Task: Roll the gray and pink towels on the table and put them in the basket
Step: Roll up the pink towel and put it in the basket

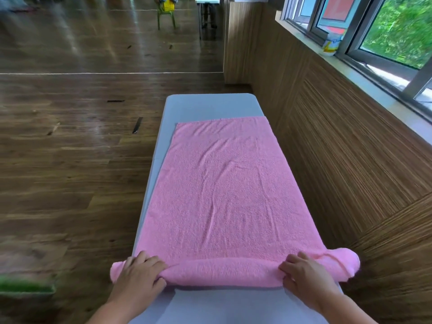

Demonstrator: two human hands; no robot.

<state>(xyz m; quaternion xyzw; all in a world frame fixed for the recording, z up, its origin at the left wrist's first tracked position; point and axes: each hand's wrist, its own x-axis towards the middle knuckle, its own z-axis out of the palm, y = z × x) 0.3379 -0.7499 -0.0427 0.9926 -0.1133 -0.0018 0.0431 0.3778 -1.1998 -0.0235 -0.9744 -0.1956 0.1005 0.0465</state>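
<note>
A pink towel (224, 195) of looped terry lies flat along the table (210, 106). Its long axis runs from the near end toward the far end, and faint creases ripple across the pile. Its far hem stops short of the table's far edge, leaving a strip of smooth, pale grey-blue padded top with rounded corners. The towel's right side reaches the table's right edge, and a narrow band of the top shows along the left edge.

At the near end the towel is turned into a thick, soft roll lying crosswise, both its ends overhanging the table's sides. The left hand (140, 274) grips the roll near its left end, fingers curled over the top and thumb on the near side. The right hand (304, 274) holds it the same way near the right end.

Glossy wood-plank floor (70, 160) lies to the left, and ribbed wooden wall panelling (350, 160) to the right. On the window sill stands a small yellow-and-white carton (330, 46), its print too blurred to read.
</note>
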